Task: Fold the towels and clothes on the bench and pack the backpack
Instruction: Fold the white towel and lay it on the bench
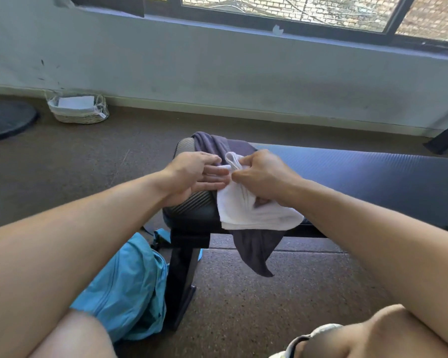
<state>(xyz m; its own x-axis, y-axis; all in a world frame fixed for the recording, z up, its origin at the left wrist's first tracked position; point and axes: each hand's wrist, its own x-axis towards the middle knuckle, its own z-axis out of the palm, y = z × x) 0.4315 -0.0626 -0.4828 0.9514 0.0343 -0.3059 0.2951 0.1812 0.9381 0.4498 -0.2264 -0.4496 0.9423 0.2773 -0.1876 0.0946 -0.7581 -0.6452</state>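
i had both hands over the near end of the bench (373, 174). the white towel (256, 213) lay bunched on the padded seat there, on top of a dark grey garment (254, 250) that ran across the bench, one end hanging off the near edge toward the floor. my right hand (263, 177) was curled into the towel, with a loop of its upper edge pinched up between thumb and fingers. my left hand (197, 174) sat just beside it, fingers straight and resting flat against the towel's left edge, gripping nothing. the two hands were almost touching.

i judged the towel light, soft and limp: it would sag wherever it was not held, and it would not keep a crease unless pressed flat. the sensible hold was at two corners of one edge, one hand on each, so it could hang straight before being laid down and folded. the bunched pinch in my right hand would only drag it into a wad. the garment underneath looked thinner and smoother, so i expected it might slide with the towel or slip off the bench if tugged.

the blue backpack (124, 288) lay on the floor beside the bench leg, below my left arm; whether it stood open i could not tell. a woven basket (78, 116) sat by the far wall.
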